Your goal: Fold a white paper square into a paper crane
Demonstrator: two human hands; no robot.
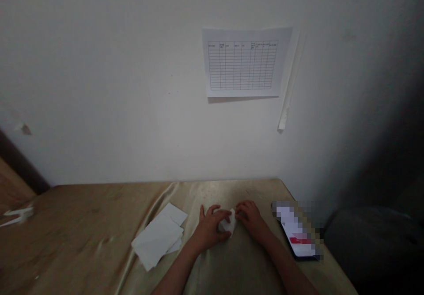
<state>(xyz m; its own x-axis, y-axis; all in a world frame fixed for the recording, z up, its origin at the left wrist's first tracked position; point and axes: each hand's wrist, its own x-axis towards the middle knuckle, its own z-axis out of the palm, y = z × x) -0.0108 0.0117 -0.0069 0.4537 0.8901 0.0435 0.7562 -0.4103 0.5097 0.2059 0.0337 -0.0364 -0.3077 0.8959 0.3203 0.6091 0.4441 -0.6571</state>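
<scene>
A small folded piece of white paper (232,224) lies on the cloth-covered table between my two hands. My left hand (212,228) reaches over its left side, thumb and forefinger curved onto the paper and the little finger raised away. At the right edge of the paper, the bent fingers of my right hand (251,219) are drawn together and grip it. Part of the folded paper is hidden under my fingers. To the left of my left hand rests a loose stack of white paper sheets (159,237), overlapping and slightly fanned.
A phone (298,235) with a lit, partly pixelated screen lies near the table's right edge. Shiny tan cloth (89,224) with creases covers the table. Behind it, a printed table sheet (243,65) hangs on the wall. White scraps (20,215) lie far left.
</scene>
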